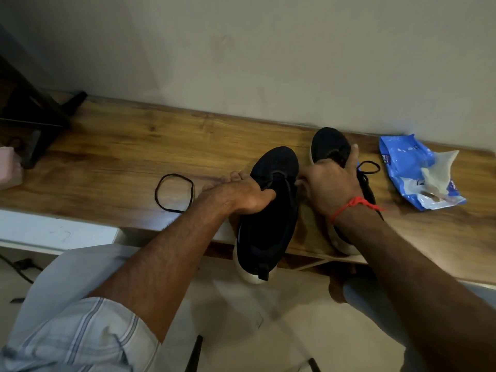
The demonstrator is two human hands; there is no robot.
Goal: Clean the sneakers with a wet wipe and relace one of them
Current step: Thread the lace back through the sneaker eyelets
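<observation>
The left hand (241,194) grips the unlaced black knit sneaker (268,210) at its throat, fingers curled over the edge, while the right hand (330,181) holds the second, laced sneaker (328,146) beside it. Relacing looks not yet begun: the thin black lace (174,193) lies looped on the glossy wooden counter (120,157) just left of the left fingers. The crinkled blue wipe pack (418,173) lies right of the right fingers, and whether wiping is done cannot be told.

Blue wipes pack (402,167): small white lettering near left edge, too blurred to read. No other text.

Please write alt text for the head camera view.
A person's left hand grips a black knit sneaker on a wooden shelf while the right hand works at its eyelets. A loose black lace, second sneaker and blue wipes pack lie nearby.
</observation>
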